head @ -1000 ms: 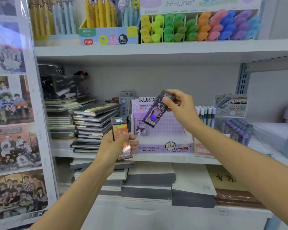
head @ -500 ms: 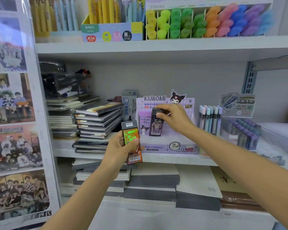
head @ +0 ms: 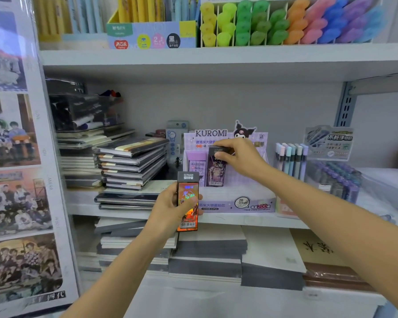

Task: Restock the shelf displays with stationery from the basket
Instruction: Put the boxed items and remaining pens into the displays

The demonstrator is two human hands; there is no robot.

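Nearest, the left hand (head: 168,211) grips an orange pack (head: 187,191) upright, just in front of the Kuromi display box (head: 221,205). Beyond it, the right hand (head: 240,157) pinches the top of a purple pack (head: 216,173) standing upright inside that box, beside a lilac pack (head: 197,165).

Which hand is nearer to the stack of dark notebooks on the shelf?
Left. The left hand sits just right of the dark notebook stack; the right hand is farther right.
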